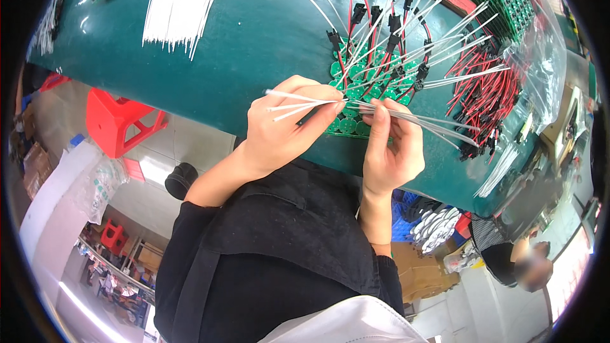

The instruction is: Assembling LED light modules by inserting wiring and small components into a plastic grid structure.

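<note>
My left hand point(279, 124) is closed, thumb and fingertips pinching a few thin white wires point(293, 108) whose ends stick out to the left. Close beside it, my right hand point(395, 149) pinches several more white wires point(445, 130) that fan out to the right. The fingertips of both hands nearly meet over a panel of round green circuit boards point(347, 126). From that panel rise red and black leads with black plug connectors point(394, 23), and long white wires spread up and right among them. My fingers hide the wire tips.
On the green table point(248, 38) lie a sheaf of white wires point(182, 3) and a heap of red and black leads point(486, 89). A stack of green boards point(508, 0) stands by a clear plastic bag point(546, 70). A red stool point(114, 130) stands left; a person point(502, 260) is lower right.
</note>
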Available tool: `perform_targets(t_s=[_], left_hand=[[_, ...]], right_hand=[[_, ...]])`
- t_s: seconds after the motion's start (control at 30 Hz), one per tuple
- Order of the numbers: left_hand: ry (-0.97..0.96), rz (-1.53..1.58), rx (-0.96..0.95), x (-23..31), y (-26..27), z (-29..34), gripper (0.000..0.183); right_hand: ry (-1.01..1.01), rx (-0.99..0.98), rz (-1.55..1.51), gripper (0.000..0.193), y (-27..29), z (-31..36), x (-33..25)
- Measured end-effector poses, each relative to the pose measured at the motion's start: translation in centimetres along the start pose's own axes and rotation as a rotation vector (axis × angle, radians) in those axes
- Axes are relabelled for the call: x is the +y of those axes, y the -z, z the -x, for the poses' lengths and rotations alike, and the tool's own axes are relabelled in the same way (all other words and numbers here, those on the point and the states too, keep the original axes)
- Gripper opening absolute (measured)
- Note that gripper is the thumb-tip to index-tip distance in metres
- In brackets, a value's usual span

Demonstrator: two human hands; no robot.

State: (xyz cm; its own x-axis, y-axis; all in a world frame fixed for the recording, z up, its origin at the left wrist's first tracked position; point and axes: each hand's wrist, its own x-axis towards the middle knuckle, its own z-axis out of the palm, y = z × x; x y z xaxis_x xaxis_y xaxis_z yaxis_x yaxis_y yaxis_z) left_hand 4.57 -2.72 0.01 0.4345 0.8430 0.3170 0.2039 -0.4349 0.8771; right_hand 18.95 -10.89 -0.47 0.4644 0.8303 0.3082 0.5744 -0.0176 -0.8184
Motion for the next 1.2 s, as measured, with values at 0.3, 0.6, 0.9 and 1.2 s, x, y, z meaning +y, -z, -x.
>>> perform_targets(t_s=[0.3, 0.6, 0.9, 1.2], left_hand=[[-0.001, -0.046, 0.011, -0.2, -0.5, -0.1, 0.016], [-0.064, -0.164, -0.019, -0.4, -0.9, 0.2, 0.026], [-0.112, -0.307, 0.000, 0.4, -1.4, 0.2, 0.032], [-0.041, -0.030, -0.014, 0.7, -1.5, -0.4, 0.011]], right_hand=[[0.035, 0.041, 0.020, 0.015, -0.5, -0.6, 0.0], [0.211, -0.024, 0.161, 0.025, -0.4, -1.3, -0.2], [0.227, 0.015, 0.214, 0.025, 0.1, -1.1, -0.6], [0.023, 0.119, 0.133, 0.017, 0.7, -0.4, 0.9]])
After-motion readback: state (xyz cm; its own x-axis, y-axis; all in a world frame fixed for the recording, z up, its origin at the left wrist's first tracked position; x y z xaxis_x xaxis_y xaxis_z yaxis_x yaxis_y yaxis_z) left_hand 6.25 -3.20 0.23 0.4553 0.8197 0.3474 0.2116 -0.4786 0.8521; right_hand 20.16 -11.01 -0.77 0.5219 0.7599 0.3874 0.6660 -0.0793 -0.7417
